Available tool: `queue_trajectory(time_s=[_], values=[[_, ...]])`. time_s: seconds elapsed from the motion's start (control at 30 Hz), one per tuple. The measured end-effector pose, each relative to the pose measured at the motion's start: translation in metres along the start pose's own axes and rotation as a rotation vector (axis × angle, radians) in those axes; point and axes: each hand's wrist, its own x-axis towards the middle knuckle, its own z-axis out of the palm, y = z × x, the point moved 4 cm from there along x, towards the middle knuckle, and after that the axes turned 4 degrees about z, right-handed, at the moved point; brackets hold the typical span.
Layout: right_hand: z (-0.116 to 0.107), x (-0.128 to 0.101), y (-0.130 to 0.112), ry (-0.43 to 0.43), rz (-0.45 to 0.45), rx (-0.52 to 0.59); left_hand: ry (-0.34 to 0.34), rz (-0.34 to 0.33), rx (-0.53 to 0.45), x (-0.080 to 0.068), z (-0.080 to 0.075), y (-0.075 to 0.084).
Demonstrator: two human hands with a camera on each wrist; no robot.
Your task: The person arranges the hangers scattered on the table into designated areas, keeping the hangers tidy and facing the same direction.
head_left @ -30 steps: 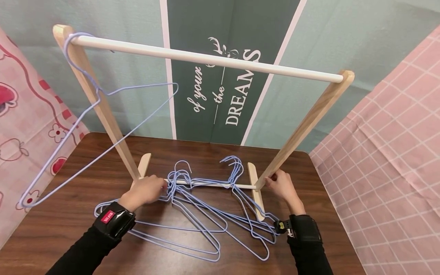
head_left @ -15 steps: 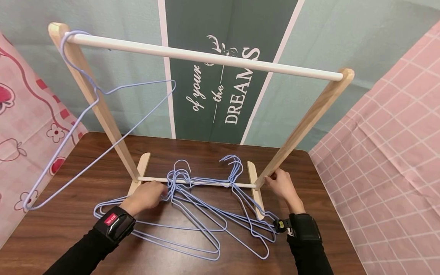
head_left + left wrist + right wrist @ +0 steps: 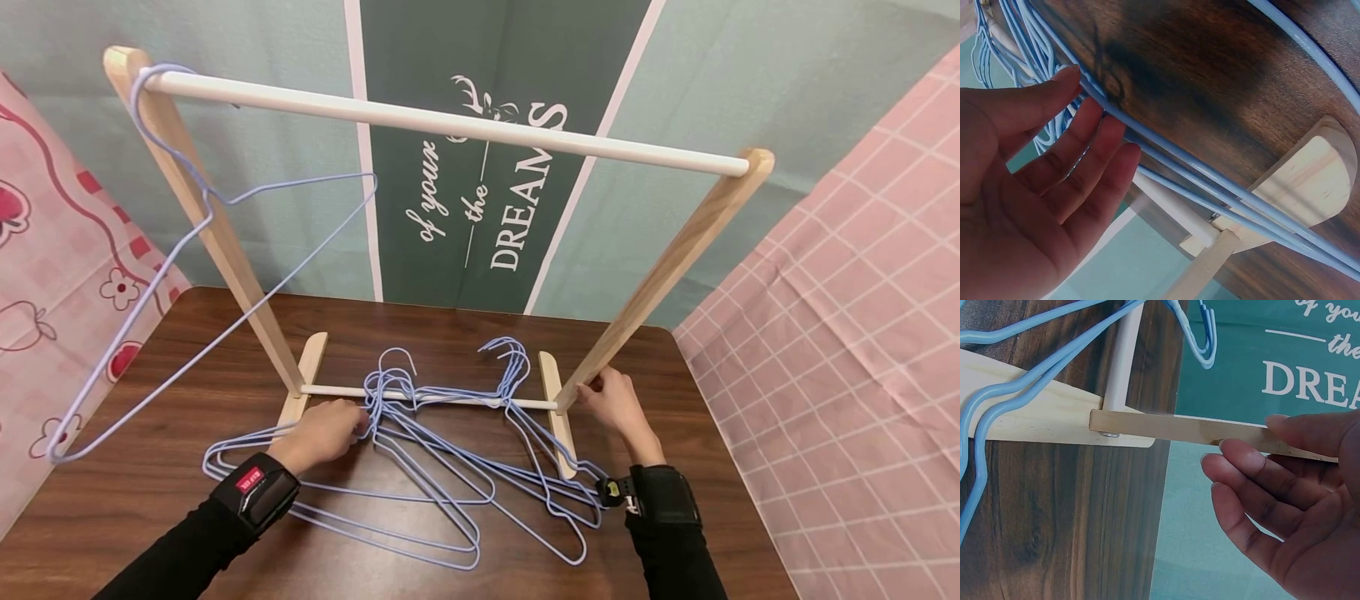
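Observation:
My left hand (image 3: pixel 324 429) is at the bunched necks of light-blue wire hangers (image 3: pixel 442 500) lying on the table. In the left wrist view, its thumb and index finger pinch one hanger wire (image 3: pixel 1166 140), while the other fingers lie loosely bent alongside. My right hand (image 3: pixel 611 404) holds the lower part of the wooden rack's right post (image 3: pixel 652 283), thumb on one side and fingers on the other, as the right wrist view shows. One blue hanger (image 3: pixel 217 342) hangs by its hook from the left end of the rack's white top bar (image 3: pixel 450 125).
The rack's white lower bar (image 3: pixel 330 391) runs between two wooden feet (image 3: pixel 311 358), and hanger hooks (image 3: pixel 510 354) lie across it. Behind the dark wooden table (image 3: pixel 225 312) hangs a green printed cloth (image 3: pixel 465 200). Pink cloths (image 3: pixel 847 333) stand at both sides.
My left hand has shifted slightly toward me, uncovering the left end of the lower bar. My right hand keeps its place on the post. The hanging hanger swings a little.

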Motion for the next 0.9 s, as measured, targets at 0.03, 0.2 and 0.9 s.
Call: queue_trajectory(time_s=[0.03, 0.2, 0.9], values=[[0.0000, -0.0001, 0.0000, 0.000, -0.001, -0.001, 0.004, 0.002, 0.002, -0.0001, 0.0005, 0.0001], [-0.0003, 0.0004, -0.0002, 0.007, -0.006, -0.005, 0.028, 0.011, 0.030, -0.0007, 0.0039, -0.0001], [0.0007, 0.0017, 0.0007, 0.007, -0.010, -0.016, -0.012, -0.041, -0.007, -0.0041, -0.0032, -0.0029]])
